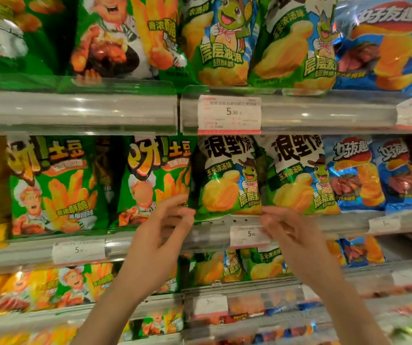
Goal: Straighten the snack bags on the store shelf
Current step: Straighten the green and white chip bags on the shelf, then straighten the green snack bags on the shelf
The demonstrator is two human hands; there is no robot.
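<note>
Both hands, left (pixel 160 235) and right (pixel 287 232), pinch the centre-frame green corn-chip bag's (pixel 227 188) bottom corners, squaring it; next, probably release.

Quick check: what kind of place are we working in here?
Most likely a shop's snack aisle: tiered shelves packed with chip bags, and price tags clipped along the shelf edges.

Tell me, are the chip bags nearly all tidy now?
Partly. The top-shelf bags look neatly upright. In hand: the left hand and right hand are at the bottom corners of a green corn-chip bag on the middle shelf. Left: its twin leans, and the lower-shelf bags look jumbled.
</note>
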